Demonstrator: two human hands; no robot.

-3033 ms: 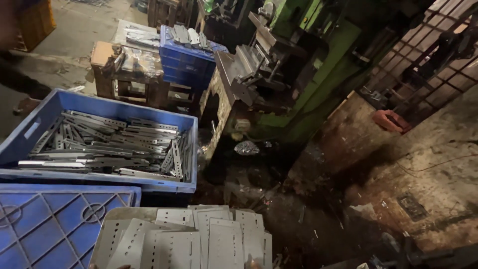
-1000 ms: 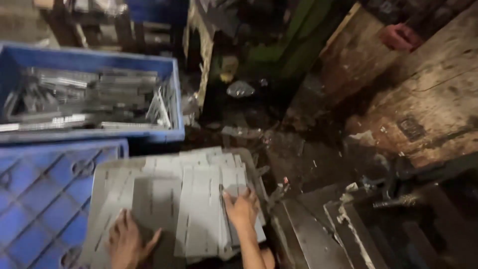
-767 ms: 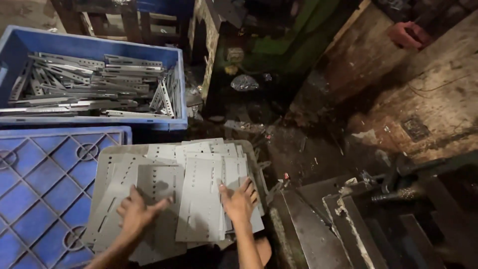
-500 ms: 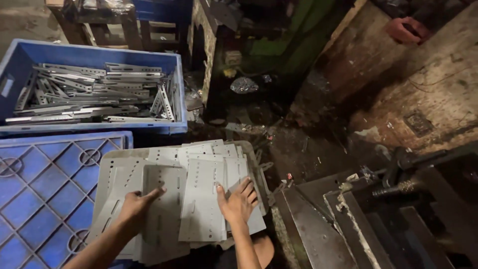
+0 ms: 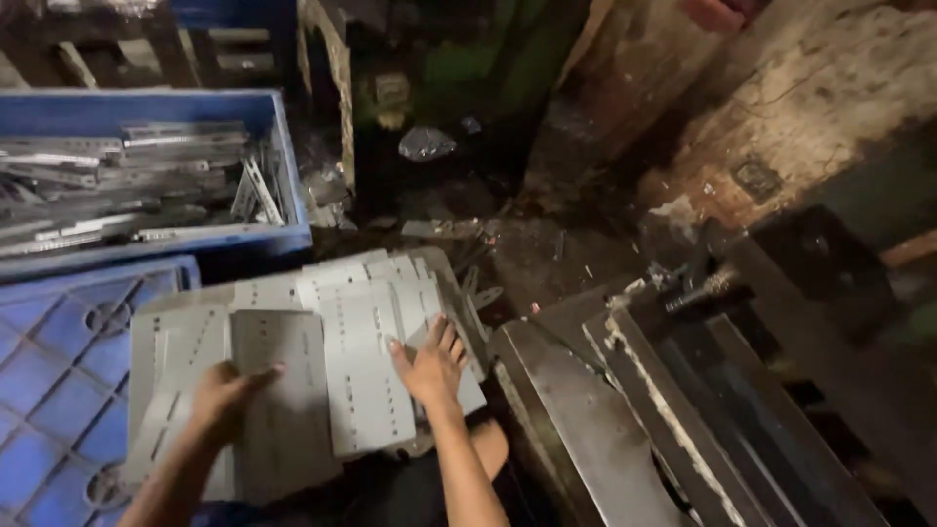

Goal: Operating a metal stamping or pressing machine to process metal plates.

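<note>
A fanned stack of flat grey metal plates (image 5: 346, 322) with rows of small punched holes lies low in the view. My left hand (image 5: 226, 390) rests on the left side of the stack and grips the edge of one plate (image 5: 283, 410). My right hand (image 5: 432, 363) lies flat with fingers spread on the right side of the stack, pressing on the plates. Both forearms reach in from the bottom edge.
An upturned blue plastic crate (image 5: 59, 381) sits left of the plates. Behind it a blue bin (image 5: 283, 166) holds several long metal strips (image 5: 127, 185). A dark steel machine bed (image 5: 634, 420) stands at right. Grimy floor and a green machine base (image 5: 459, 68) lie beyond.
The view has dropped from the crates and machine to the plate stack. Both hands came in onto the plates; the left hand has closed on one plate at the left.
</note>
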